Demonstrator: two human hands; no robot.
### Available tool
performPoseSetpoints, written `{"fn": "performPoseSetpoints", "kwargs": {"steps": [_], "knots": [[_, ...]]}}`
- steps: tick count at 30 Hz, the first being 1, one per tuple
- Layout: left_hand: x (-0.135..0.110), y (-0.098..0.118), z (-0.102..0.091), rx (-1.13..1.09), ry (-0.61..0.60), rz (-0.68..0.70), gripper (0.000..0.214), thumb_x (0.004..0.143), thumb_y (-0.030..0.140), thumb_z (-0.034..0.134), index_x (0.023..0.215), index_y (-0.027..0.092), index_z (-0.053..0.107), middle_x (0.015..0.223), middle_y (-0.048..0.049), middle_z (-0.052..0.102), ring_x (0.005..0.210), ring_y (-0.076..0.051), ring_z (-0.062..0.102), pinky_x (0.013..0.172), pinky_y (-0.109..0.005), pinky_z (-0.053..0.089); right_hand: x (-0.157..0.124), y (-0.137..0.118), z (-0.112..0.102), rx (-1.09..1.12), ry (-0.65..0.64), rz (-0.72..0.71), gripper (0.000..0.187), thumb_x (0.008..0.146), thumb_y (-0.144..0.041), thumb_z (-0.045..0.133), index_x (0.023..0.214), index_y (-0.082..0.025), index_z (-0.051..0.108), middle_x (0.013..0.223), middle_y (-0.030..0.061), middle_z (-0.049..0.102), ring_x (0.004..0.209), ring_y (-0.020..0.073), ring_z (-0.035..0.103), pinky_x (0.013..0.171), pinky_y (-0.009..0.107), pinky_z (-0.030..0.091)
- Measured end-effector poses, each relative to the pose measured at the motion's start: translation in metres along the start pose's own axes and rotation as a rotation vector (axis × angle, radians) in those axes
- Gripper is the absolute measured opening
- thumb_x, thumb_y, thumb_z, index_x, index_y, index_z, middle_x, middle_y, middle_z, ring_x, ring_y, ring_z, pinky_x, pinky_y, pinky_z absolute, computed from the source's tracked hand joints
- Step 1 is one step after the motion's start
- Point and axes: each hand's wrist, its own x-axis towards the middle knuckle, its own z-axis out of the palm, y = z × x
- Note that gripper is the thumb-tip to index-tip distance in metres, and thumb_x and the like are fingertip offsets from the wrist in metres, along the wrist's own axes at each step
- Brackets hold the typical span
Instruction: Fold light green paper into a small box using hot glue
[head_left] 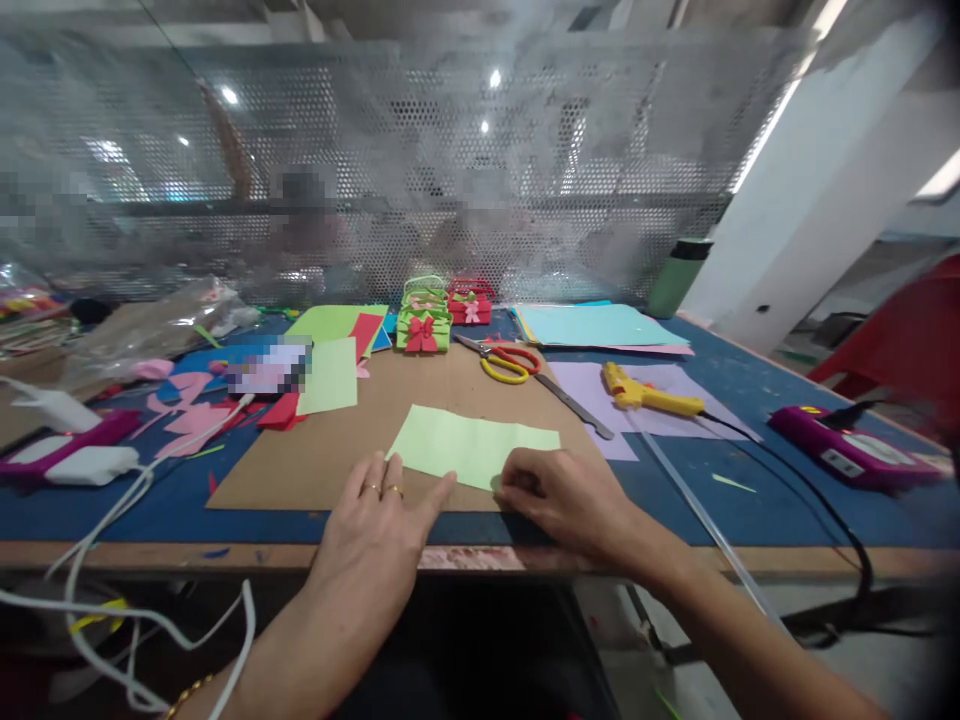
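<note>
A pale green paper sheet (472, 445) lies flat on a brown cardboard mat (337, 455) near the table's front edge. My left hand (379, 525) rests flat beside the sheet's near left corner, fingers stretched out, two rings showing. My right hand (559, 495) is curled at the sheet's near right edge, its fingertips pinching or pressing the paper there. What lies under the curled fingers is hidden.
Red-and-yellow scissors (510, 362) and a yellow glue gun (649, 392) with black cord lie behind the sheet. Small green and red paper bags (424, 325) stand at the back. Coloured paper stacks (592, 325), pink scraps (187, 410), purple chargers (851, 445), white cables (112, 510) surround the mat.
</note>
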Motion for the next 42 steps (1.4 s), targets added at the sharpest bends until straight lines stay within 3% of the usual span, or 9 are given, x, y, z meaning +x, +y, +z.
{"fn": "performPoseSetpoints", "kwargs": {"steps": [5, 8, 15, 25, 30, 42], "knots": [[0.025, -0.003, -0.017, -0.287, -0.132, -0.084, 0.026, 0.094, 0.015, 0.048, 0.102, 0.019, 0.072, 0.110, -0.0152, 0.065, 0.106, -0.030, 0.060, 0.088, -0.044, 0.046, 0.003, -0.005, 0.000, -0.040, 0.015, 0.059, 0.012, 0.085, -0.028, 0.061, 0.077, -0.020, 0.066, 0.067, -0.0003, 0.065, 0.059, 0.0123, 0.051, 0.052, 0.025, 0.025], [0.048, -0.004, -0.022, -0.540, -0.250, -0.147, 0.026, 0.098, 0.025, 0.043, 0.090, 0.016, 0.066, 0.097, -0.0096, 0.064, 0.093, -0.024, 0.059, 0.081, -0.036, 0.045, 0.004, -0.003, 0.001, -0.052, 0.007, 0.071, 0.012, 0.085, -0.030, 0.062, 0.080, -0.020, 0.066, 0.069, 0.0000, 0.066, 0.060, 0.0128, 0.051, 0.053, 0.025, 0.025], [0.082, -0.010, -0.008, -0.669, -0.377, -0.180, 0.030, 0.088, 0.045, 0.053, 0.074, 0.019, 0.059, 0.080, -0.0052, 0.064, 0.071, -0.020, 0.057, 0.058, -0.029, 0.035, 0.002, -0.004, 0.002, -0.097, 0.008, 0.068, 0.011, 0.087, -0.028, 0.061, 0.082, -0.020, 0.066, 0.071, 0.0004, 0.065, 0.062, 0.0137, 0.050, 0.054, 0.027, 0.025], [0.092, -0.016, 0.007, -0.795, -0.523, -0.218, 0.027, 0.074, 0.045, 0.061, 0.068, 0.019, 0.058, 0.066, -0.0008, 0.062, 0.061, -0.017, 0.055, 0.052, -0.027, 0.033, -0.002, -0.006, 0.006, -0.111, 0.033, 0.046, 0.011, 0.089, -0.025, 0.057, 0.082, -0.020, 0.063, 0.068, -0.0005, 0.062, 0.059, 0.0126, 0.048, 0.054, 0.026, 0.022], [0.091, -0.019, 0.012, -0.827, -0.508, -0.206, 0.022, 0.073, 0.040, 0.060, 0.067, 0.019, 0.056, 0.066, -0.0005, 0.061, 0.061, -0.016, 0.055, 0.051, -0.027, 0.033, -0.002, -0.007, 0.006, -0.114, 0.042, 0.040, 0.010, 0.090, -0.024, 0.057, 0.082, -0.020, 0.063, 0.066, -0.0010, 0.061, 0.058, 0.0124, 0.047, 0.054, 0.026, 0.022], [0.087, -0.027, 0.002, -0.838, -0.496, -0.195, 0.012, 0.073, 0.029, 0.059, 0.067, 0.020, 0.056, 0.071, -0.0016, 0.064, 0.067, -0.017, 0.056, 0.054, -0.026, 0.035, -0.002, -0.004, 0.007, -0.131, 0.050, -0.016, 0.015, 0.091, -0.021, 0.052, 0.077, -0.021, 0.056, 0.073, 0.0031, 0.065, 0.061, 0.0157, 0.052, 0.055, 0.026, 0.028]]}}
